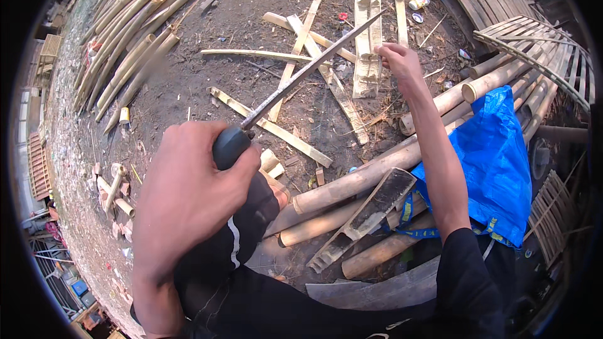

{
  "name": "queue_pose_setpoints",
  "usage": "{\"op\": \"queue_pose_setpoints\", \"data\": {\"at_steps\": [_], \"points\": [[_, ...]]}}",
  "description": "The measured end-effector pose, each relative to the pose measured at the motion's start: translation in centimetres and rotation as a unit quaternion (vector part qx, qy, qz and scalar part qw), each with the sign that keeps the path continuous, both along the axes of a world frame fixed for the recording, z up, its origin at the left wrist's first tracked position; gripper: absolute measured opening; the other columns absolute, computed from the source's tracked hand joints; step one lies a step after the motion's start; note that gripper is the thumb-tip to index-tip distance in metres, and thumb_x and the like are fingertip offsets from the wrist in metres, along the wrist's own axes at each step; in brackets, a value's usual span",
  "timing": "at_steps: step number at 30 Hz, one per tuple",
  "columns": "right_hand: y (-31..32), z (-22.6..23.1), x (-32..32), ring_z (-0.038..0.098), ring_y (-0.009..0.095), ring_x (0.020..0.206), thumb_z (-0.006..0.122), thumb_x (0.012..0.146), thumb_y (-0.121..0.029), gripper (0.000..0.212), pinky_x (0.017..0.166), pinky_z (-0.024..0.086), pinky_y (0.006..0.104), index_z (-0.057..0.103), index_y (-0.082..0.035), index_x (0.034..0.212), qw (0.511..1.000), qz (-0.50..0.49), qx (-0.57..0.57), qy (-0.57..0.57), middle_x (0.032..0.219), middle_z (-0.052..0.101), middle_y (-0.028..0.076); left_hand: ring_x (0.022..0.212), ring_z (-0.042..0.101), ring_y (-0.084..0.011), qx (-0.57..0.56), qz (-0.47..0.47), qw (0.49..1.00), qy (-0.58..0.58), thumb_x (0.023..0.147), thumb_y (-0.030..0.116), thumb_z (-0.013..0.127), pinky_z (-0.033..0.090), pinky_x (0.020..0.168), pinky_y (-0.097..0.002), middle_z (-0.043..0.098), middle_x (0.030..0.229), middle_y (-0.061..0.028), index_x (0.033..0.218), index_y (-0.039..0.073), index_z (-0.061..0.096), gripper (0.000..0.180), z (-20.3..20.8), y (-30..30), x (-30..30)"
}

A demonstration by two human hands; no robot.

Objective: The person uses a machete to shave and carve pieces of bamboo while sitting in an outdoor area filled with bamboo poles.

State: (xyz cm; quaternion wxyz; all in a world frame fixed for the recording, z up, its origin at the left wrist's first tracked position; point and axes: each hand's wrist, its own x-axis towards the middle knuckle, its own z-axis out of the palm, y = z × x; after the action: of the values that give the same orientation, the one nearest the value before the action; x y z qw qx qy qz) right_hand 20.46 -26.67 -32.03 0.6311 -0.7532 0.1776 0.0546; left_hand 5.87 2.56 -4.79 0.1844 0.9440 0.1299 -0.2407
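Note:
My left hand (pixel 195 182) is wrapped round the dark handle (pixel 230 147) of a long knife. Its narrow grey blade (pixel 314 63) slants up and to the right, with the tip over a split bamboo length (pixel 366 44). My right hand (pixel 401 66) reaches forward, fingers curled in a pinch beside that split bamboo; what they hold, if anything, I cannot make out. Several flat bamboo strips (pixel 298 56) lie crossed on the dirt beneath the blade.
Whole bamboo poles (pixel 144 25) are piled at the far left. Thick poles (pixel 358 179) and an open bamboo half (pixel 370 210) lie close to my legs. On the right are a blue plastic bag (pixel 496 163) and a slatted bamboo frame (pixel 534 34). A paper cup (pixel 419 0) lies farther back.

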Motion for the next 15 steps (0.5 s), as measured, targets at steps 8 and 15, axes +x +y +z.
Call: {"op": "queue_pose_setpoints", "data": {"at_steps": [8,15], "points": [[1.8,9.6,-8.0,0.059,0.007,0.073,0.075,0.088,-0.017,0.031,0.065,0.049,0.0238,0.072,0.002,0.112,0.985,-0.061,-0.042,-0.155,0.084,0.07,0.004,0.052,0.051,-0.0144,-0.052,-0.024,0.998,-0.034,0.087,0.029,0.066,0.043,0.051,-0.0374,0.052,0.056,-0.0086,0.073,-0.007,0.059,0.039,0.9,-2.1,-1.9],[0.8,10.9,-10.7,0.063,0.012,0.072,0.074,0.088,-0.017,0.028,0.065,0.051,0.029,0.074,-0.001,0.112,0.973,-0.112,-0.068,-0.191,0.086,0.073,0.008,0.052,0.054,-0.0158,-0.082,-0.082,0.992,-0.041,0.088,0.028,0.065,0.046,0.053,-0.0395,0.052,0.053,-0.0104,0.074,-0.008,0.059,0.039,1.2,-2.2,-4.7]]}}
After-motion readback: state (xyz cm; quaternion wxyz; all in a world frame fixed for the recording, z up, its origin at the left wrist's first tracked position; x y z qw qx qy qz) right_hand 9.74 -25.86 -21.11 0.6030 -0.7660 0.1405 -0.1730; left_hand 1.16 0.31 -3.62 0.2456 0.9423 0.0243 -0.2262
